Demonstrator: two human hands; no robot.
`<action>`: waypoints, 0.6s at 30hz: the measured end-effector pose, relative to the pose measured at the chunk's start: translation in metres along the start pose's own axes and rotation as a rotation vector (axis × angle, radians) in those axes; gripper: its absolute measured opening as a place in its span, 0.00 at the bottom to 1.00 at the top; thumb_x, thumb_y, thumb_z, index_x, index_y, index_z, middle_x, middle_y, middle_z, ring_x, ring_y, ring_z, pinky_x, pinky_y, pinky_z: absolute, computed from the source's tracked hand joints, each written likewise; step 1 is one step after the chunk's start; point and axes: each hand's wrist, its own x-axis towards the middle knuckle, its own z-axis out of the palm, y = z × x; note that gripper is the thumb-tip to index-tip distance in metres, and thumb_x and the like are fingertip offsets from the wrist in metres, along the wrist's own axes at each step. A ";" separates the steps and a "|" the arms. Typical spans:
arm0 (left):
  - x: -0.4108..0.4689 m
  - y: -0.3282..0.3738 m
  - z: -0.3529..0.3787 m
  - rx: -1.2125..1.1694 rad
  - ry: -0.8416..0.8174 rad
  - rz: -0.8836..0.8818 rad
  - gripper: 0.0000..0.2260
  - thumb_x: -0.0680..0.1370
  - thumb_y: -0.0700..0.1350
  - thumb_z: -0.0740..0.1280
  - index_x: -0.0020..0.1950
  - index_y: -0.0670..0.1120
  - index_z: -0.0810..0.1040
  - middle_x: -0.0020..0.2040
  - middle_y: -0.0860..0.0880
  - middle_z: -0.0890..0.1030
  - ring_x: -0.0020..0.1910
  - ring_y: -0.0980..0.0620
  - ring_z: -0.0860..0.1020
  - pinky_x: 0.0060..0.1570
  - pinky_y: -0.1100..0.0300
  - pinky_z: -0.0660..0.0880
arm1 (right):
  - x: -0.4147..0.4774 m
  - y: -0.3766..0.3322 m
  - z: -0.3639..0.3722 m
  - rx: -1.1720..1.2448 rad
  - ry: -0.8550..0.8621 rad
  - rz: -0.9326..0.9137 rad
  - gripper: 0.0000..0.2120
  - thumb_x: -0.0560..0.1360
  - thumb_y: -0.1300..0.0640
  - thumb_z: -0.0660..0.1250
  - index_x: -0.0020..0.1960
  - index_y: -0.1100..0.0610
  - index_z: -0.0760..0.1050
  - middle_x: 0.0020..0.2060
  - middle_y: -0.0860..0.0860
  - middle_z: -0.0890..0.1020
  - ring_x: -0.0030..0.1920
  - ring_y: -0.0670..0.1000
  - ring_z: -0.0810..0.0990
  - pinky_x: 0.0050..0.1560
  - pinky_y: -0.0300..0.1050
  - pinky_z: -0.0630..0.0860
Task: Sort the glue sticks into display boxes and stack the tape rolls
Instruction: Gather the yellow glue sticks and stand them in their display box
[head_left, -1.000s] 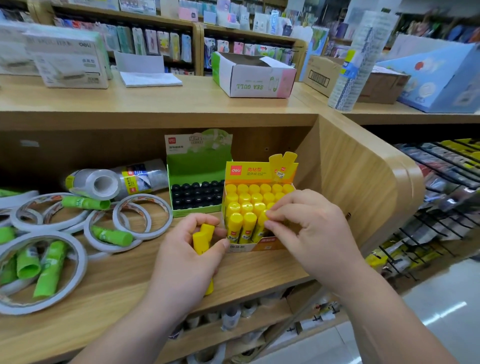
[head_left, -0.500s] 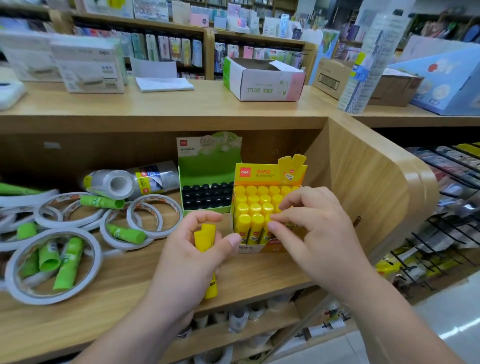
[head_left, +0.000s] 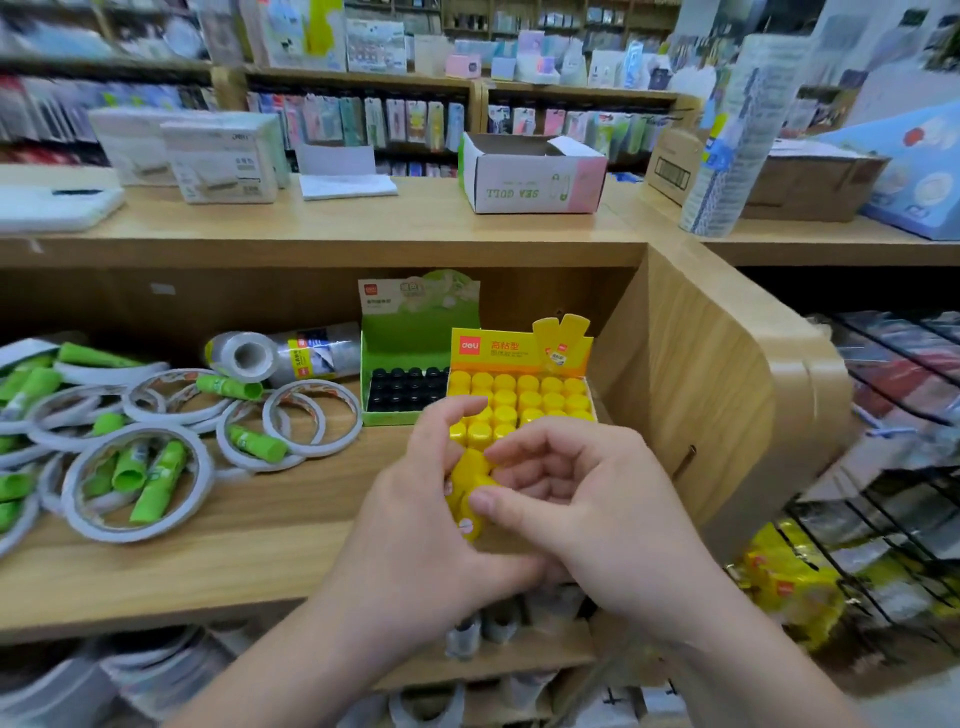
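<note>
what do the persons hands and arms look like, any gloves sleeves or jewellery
The left hand and right hand are bare: no gloves, rings or markings visible. The forearms are bare too, with no sleeves, watch or bands in view.

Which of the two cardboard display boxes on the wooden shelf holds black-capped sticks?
The green cardboard display box, standing left of the yellow cardboard display box; it holds black caps, the other yellow caps.

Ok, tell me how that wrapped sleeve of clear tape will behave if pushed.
The wrapped sleeve of clear tape lies on its round side, so it would probably roll. The white tape rolls in front may stop it. Its shiny film looks slippery.
</note>
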 end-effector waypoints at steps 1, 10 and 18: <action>-0.002 0.000 0.003 -0.046 0.013 -0.019 0.42 0.57 0.58 0.83 0.66 0.63 0.66 0.48 0.63 0.81 0.43 0.60 0.81 0.40 0.69 0.74 | -0.002 0.001 -0.005 0.035 0.006 0.000 0.10 0.65 0.61 0.81 0.44 0.55 0.84 0.37 0.53 0.86 0.38 0.48 0.84 0.41 0.41 0.81; -0.018 -0.015 0.008 -0.620 0.127 -0.308 0.17 0.84 0.37 0.55 0.56 0.53 0.81 0.43 0.44 0.81 0.35 0.47 0.75 0.33 0.52 0.72 | 0.001 0.008 -0.047 0.189 0.152 -0.071 0.09 0.68 0.64 0.76 0.48 0.60 0.84 0.42 0.55 0.87 0.42 0.49 0.86 0.44 0.40 0.82; -0.004 -0.019 0.006 -0.413 0.221 -0.230 0.14 0.82 0.38 0.64 0.63 0.54 0.77 0.48 0.52 0.85 0.36 0.53 0.76 0.36 0.60 0.75 | 0.015 0.002 -0.055 -0.114 0.015 -0.177 0.13 0.76 0.66 0.71 0.54 0.50 0.82 0.49 0.47 0.86 0.50 0.49 0.84 0.53 0.46 0.82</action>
